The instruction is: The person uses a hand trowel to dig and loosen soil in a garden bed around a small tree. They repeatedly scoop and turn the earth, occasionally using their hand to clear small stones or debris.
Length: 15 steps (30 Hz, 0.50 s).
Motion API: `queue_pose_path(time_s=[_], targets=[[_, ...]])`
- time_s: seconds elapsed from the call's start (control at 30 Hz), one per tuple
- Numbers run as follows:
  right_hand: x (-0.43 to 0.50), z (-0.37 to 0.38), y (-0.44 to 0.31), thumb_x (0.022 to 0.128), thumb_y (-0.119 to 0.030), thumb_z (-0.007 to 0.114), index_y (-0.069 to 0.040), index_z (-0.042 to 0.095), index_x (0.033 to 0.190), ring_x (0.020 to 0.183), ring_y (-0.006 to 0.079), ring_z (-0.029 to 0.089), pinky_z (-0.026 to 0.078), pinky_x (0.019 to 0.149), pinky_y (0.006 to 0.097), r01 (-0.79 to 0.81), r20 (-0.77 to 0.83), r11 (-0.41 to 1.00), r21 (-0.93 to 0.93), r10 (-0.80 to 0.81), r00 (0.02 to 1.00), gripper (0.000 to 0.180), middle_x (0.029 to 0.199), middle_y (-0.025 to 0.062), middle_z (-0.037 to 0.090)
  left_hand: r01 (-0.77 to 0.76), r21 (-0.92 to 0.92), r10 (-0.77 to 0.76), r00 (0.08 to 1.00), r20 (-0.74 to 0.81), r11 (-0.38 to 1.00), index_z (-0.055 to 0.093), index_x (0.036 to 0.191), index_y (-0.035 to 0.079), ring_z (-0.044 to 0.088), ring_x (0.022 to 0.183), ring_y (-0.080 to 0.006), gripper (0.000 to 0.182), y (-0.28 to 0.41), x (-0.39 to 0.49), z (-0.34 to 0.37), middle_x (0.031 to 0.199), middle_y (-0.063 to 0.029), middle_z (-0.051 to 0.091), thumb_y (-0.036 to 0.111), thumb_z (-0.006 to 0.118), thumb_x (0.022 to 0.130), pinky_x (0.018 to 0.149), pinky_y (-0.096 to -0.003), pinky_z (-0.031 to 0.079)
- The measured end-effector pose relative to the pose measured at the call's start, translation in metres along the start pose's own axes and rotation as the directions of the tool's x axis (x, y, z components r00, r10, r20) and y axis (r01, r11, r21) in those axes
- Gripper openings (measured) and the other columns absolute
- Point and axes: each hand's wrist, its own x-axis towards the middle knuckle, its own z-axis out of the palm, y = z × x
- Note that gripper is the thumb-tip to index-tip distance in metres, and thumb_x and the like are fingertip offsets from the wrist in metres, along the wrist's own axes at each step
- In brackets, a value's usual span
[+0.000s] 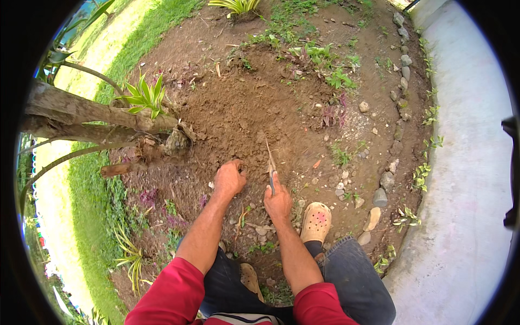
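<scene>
My right hand grips the dark handle of a narrow pointed blade, likely a knife, its tip reaching forward over the loose brown soil. To its left, my left hand is down at the soil with its fingers curled. Whether something small lies within those fingers cannot be told. Ahead of both hands the dirt is crumbly and turned over, with few plants on it.
A tree trunk with a small green-and-yellow plant stands at the left. Weeds and purple-leaved plants grow ahead. Stones line the ground beside a pale concrete wall or curb. My clogs rest on soil.
</scene>
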Motion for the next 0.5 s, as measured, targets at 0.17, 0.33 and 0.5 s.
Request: queue_pose_path(time_s=[0.17, 0.33, 0.5], targets=[[0.010, -0.013, -0.017, 0.094, -0.028, 0.059, -0.023, 0.038, 0.156, 0.088, 0.0379, 0.067, 0.055, 0.076, 0.0514, -0.130, -0.119, 0.990, 0.061, 0.137, 0.983, 0.066, 0.099, 0.0182, 0.062, 0.096, 0.006, -0.096, 0.995, -0.020, 0.995, 0.068, 0.122, 0.007, 0.066, 0.110, -0.0372, 0.042, -0.011, -0.002, -0.005, 0.116, -0.0211, 0.069, 0.018, 0.072, 0.081, 0.096, -0.0450, 0.052], [0.047, -0.027, 0.002, 0.094, -0.023, 0.059, -0.014, 0.038, 0.155, 0.093, 0.0394, 0.067, 0.055, 0.081, 0.0504, -0.169, -0.143, 0.981, -0.100, 0.154, 0.978, 0.065, 0.105, 0.0224, 0.064, 0.197, 0.043, -0.198, 0.979, 0.043, 0.980, 0.068, 0.124, 0.007, 0.066, 0.110, -0.0359, 0.045, -0.018, -0.005, -0.017, 0.116, -0.0215, 0.070, 0.021, 0.075, 0.082, 0.097, -0.0435, 0.052], [0.040, -0.020, -0.009, 0.094, -0.023, 0.059, -0.012, 0.039, 0.154, 0.090, 0.0408, 0.068, 0.055, 0.081, 0.0499, -0.032, 0.027, 0.999, -0.039, 0.033, 0.999, 0.064, 0.103, 0.0238, 0.067, 0.189, 0.099, -0.195, 0.979, 0.053, 0.977, 0.066, 0.128, 0.008, 0.067, 0.110, -0.0350, 0.046, -0.013, -0.013, -0.025, 0.117, -0.0214, 0.069, 0.019, 0.071, 0.084, 0.096, -0.0439, 0.054]])
